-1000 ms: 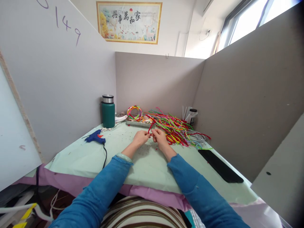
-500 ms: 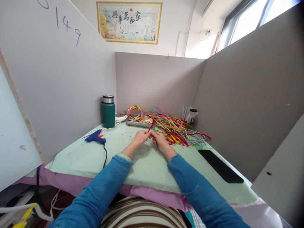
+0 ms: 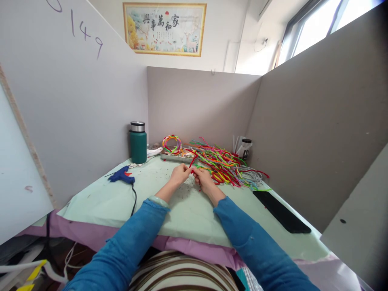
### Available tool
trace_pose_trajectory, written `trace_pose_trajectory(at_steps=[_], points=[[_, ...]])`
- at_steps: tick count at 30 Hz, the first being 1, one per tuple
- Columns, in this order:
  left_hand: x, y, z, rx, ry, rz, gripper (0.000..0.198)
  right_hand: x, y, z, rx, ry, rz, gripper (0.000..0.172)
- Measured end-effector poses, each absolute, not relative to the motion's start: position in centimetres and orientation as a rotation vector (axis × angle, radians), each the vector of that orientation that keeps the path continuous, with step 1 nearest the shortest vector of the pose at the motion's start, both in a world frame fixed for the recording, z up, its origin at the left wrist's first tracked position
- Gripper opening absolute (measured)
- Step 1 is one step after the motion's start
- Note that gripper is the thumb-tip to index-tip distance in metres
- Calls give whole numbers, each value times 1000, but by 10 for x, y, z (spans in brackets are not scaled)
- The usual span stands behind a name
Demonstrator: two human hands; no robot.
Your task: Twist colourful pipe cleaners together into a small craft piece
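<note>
Over the middle of the table, my left hand [image 3: 180, 174] and my right hand [image 3: 203, 178] meet at the fingertips. Both are closed in a pinch on a red pipe cleaner [image 3: 192, 161], one end of which sticks up beyond the fingers. The part between the fingertips is mostly hidden. Just past my right hand lies a large heap of coloured pipe cleaners [image 3: 221, 161]. Behind my left hand is a shallow metal tray [image 3: 172, 157] with small pieces in it, and a ring of braided coloured pipe cleaners [image 3: 164, 142] stands at the tray.
A blue glue gun [image 3: 121, 175] with a black cord lies to the left, near a green flask [image 3: 138, 146]. On the right are a black flat pad [image 3: 281, 212] and a black-capped container [image 3: 245, 148]. Grey partitions [image 3: 203, 105] enclose the pale green tabletop [image 3: 194, 226].
My left hand has shifted very slightly upward at the fingers. Both hands keep their pinch on the red pipe cleaner, and nothing else has visibly moved.
</note>
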State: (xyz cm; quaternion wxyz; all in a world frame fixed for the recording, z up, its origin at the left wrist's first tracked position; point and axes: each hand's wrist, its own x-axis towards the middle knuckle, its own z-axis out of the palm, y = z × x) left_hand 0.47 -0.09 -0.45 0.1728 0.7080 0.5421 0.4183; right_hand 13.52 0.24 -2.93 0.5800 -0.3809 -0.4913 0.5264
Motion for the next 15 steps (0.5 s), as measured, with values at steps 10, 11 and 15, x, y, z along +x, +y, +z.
trace_pose_trajectory(at_steps=[10, 11, 15], points=[[4, -5, -6, 2416, 1373, 1381, 22, 138, 6, -29, -834, -1024, 1333, 35], [4, -5, -6, 2424, 1382, 1364, 22, 138, 6, -29, -837, -1027, 1330, 36], [4, -5, -5, 2424, 1434, 1250, 21, 138, 5, -30, -864, -1058, 1304, 37]])
